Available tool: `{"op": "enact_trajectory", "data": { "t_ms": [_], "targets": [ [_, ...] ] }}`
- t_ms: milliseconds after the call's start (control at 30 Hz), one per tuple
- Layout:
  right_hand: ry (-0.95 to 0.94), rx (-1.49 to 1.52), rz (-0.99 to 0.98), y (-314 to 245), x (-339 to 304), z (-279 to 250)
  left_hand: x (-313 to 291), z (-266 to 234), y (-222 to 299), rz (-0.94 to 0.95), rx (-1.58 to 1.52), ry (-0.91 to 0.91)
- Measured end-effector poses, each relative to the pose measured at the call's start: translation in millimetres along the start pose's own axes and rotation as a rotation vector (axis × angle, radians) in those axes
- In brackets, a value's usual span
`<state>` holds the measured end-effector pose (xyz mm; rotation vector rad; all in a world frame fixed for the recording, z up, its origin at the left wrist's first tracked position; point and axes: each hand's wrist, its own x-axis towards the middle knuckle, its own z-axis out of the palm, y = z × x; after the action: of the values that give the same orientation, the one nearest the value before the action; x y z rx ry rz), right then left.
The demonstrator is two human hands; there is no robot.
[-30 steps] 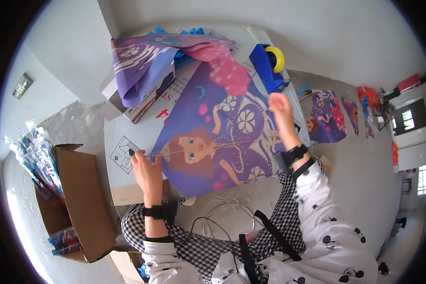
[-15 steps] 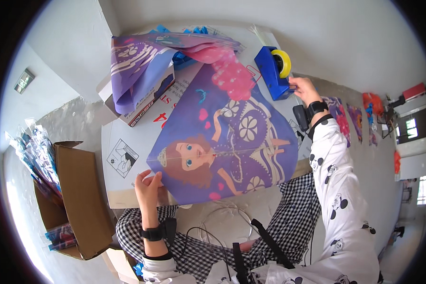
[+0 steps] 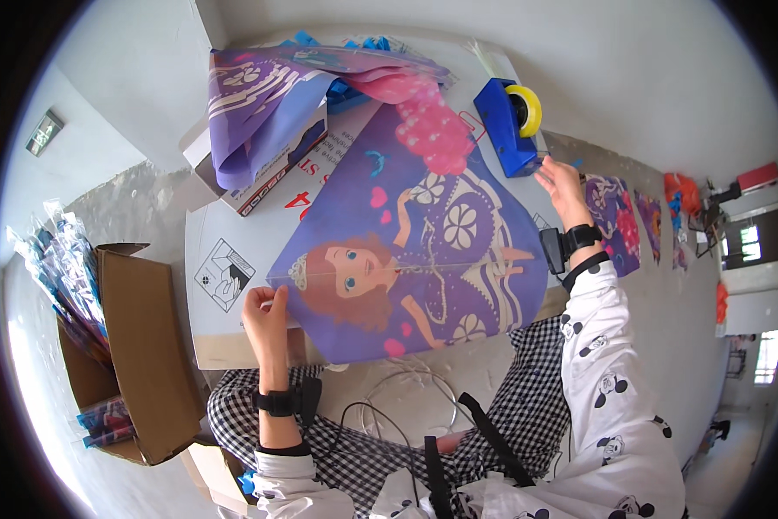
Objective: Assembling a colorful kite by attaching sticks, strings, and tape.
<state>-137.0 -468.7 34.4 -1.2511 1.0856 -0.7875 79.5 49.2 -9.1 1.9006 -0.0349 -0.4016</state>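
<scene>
A purple diamond-shaped kite (image 3: 363, 208) printed with a cartoon princess lies spread over a white printed board or carton top, with a thin rod line running along its middle. My left hand (image 3: 266, 318) has its fingers curled in at the kite's left corner, closed on the edge; the exact grip is partly hidden. At the far right, my right hand (image 3: 565, 192) reaches to the cutting end of a blue tape dispenser (image 3: 503, 130) that carries a yellow roll (image 3: 527, 111). Its thumb and fingers are pinched together at what looks like the clear tape end.
Another folded purple sheet (image 3: 259, 104) droops over a small white box (image 3: 276, 177) at the far left. A tall brown carton (image 3: 147, 346) holding wrapped bundles (image 3: 56, 259) stands left. Thin white sticks (image 3: 486, 59) lie behind the dispenser. More printed kites (image 3: 609, 216) are on the floor at right.
My right hand has drawn slightly nearer, away from the dispenser's end. My left hand has shifted slightly left, its fingers more curled. The whole view has shifted a little.
</scene>
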Motion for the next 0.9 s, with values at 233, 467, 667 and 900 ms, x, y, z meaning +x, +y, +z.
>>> {"op": "enact_trajectory", "data": {
  "t_ms": [233,467,667,900],
  "targets": [
    [-0.017,0.337,-0.027,31,4,6,-4,5,-3,-0.082,-0.323,-0.033],
    [-0.086,0.039,-0.172,57,-111,79,-1,7,-19,-0.085,-0.588,-0.116],
    [-0.867,-0.273,-0.282,0,-265,222,-6,2,6,-0.184,-0.756,-0.160],
    [-1.022,-0.480,-0.088,19,-294,313,5,4,3,-0.294,-0.913,-0.134]
  ]
}}
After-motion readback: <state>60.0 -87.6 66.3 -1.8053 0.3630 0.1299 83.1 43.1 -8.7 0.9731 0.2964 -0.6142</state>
